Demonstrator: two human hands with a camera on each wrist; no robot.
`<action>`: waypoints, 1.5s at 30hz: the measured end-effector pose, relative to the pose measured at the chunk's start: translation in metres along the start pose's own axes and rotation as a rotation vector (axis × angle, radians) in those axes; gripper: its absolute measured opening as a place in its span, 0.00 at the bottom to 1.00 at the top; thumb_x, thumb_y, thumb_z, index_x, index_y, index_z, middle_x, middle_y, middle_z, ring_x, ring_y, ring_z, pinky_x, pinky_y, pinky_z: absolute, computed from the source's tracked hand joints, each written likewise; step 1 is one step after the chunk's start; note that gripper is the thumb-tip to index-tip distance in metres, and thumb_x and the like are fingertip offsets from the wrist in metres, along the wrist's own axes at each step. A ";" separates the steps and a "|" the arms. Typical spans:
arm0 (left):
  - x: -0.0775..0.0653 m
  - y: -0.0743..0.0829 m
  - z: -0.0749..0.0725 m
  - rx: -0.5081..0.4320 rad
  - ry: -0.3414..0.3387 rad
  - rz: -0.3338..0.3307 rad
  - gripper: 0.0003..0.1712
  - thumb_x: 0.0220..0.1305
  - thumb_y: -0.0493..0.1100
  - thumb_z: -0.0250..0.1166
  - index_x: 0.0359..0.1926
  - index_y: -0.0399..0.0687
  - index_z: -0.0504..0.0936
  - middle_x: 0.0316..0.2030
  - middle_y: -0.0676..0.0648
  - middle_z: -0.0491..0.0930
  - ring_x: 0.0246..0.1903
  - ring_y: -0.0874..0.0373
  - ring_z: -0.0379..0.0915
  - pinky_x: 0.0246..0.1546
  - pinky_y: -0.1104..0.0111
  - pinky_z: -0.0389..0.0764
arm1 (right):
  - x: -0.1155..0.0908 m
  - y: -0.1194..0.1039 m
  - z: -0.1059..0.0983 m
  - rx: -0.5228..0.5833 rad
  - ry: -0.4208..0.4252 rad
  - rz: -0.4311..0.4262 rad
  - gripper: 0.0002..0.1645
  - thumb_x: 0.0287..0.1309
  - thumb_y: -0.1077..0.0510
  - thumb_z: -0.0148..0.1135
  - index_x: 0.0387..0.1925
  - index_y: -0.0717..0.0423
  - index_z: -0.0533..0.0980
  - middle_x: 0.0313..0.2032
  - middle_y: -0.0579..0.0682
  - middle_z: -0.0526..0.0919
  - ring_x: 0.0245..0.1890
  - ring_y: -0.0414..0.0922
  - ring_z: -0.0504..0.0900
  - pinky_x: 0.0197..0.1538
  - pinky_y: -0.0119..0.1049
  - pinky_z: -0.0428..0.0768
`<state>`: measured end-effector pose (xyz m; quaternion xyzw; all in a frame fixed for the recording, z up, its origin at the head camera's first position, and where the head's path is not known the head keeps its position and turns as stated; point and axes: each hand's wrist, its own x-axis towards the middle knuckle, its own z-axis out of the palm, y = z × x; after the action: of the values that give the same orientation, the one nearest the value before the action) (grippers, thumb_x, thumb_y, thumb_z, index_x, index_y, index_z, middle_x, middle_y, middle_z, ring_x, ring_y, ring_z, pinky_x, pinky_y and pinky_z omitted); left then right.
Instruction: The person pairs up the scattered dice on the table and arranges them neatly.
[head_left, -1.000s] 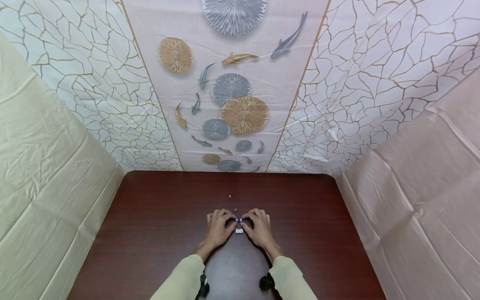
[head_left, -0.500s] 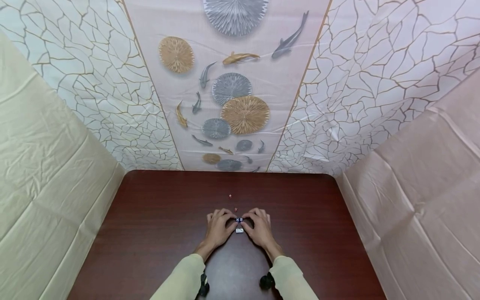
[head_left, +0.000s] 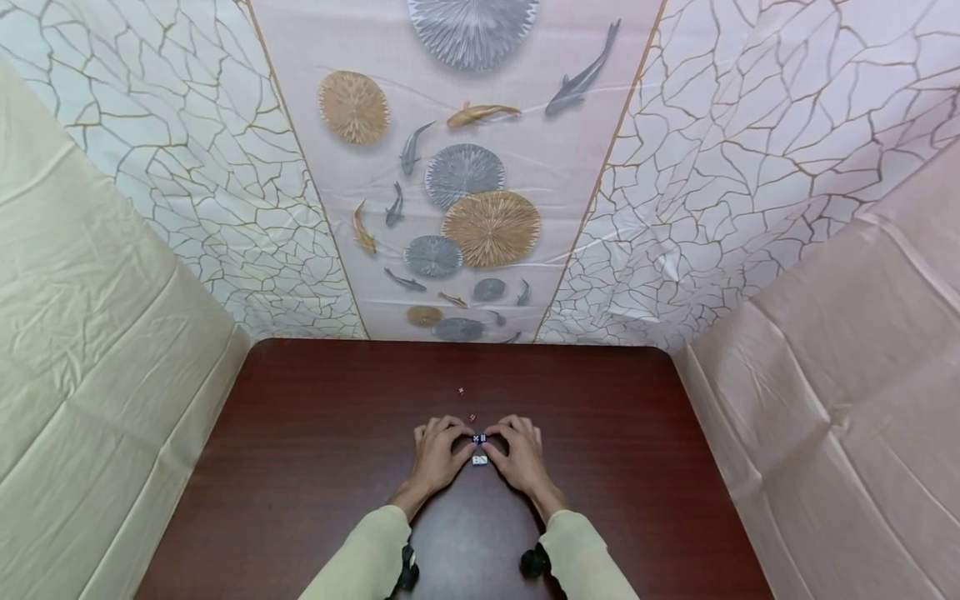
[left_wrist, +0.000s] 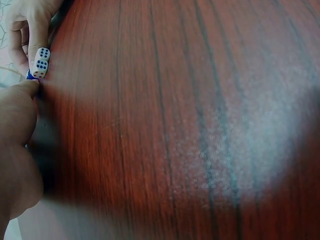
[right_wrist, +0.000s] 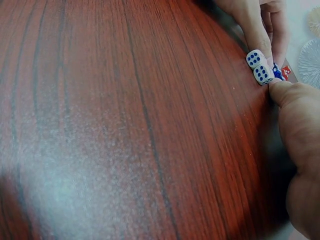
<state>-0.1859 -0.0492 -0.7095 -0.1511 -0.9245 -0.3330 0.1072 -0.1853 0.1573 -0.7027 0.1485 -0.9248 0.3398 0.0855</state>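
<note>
Two blue dice (head_left: 479, 438) with white pips sit side by side on the dark red wooden table (head_left: 330, 467). From the left, my left hand (head_left: 437, 458) pinches the pair's left side with thumb and forefinger. My right hand (head_left: 521, 458) mirrors it at the right side. Just nearer to me than the thumbs lies a touching pair of white dice (head_left: 480, 460). Both wrist views show dark blue pips on those white dice (right_wrist: 263, 74). In the right wrist view a blue die (right_wrist: 277, 73) shows only partly behind the fingers.
Beyond the hands lie two small red dice, one close (head_left: 472, 417) and one farther back (head_left: 461, 391). A patterned cloth (head_left: 491, 229) hangs behind the table's far edge. Plain pale cloths (head_left: 97, 350) flank the table on both sides.
</note>
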 end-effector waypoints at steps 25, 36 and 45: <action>0.000 -0.004 0.002 0.007 0.043 0.052 0.09 0.70 0.48 0.82 0.49 0.58 0.95 0.50 0.53 0.89 0.51 0.51 0.80 0.53 0.51 0.67 | 0.001 -0.001 -0.002 0.010 -0.017 0.029 0.10 0.69 0.53 0.80 0.49 0.48 0.91 0.52 0.52 0.87 0.60 0.55 0.79 0.62 0.57 0.69; 0.002 -0.004 0.001 -0.011 -0.005 0.028 0.10 0.72 0.49 0.81 0.51 0.58 0.95 0.52 0.51 0.89 0.53 0.49 0.80 0.55 0.49 0.67 | 0.002 -0.001 -0.002 0.011 -0.013 0.034 0.10 0.69 0.54 0.81 0.48 0.49 0.91 0.52 0.52 0.86 0.59 0.55 0.79 0.62 0.56 0.69; 0.001 -0.003 -0.001 -0.025 -0.027 0.003 0.10 0.72 0.49 0.81 0.51 0.58 0.95 0.52 0.51 0.89 0.54 0.49 0.80 0.56 0.49 0.67 | 0.000 -0.003 -0.003 0.011 -0.025 0.042 0.10 0.69 0.53 0.80 0.50 0.48 0.91 0.52 0.51 0.86 0.59 0.54 0.79 0.62 0.56 0.69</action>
<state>-0.1882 -0.0514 -0.7103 -0.1582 -0.9214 -0.3424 0.0932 -0.1845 0.1575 -0.6983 0.1336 -0.9268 0.3448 0.0660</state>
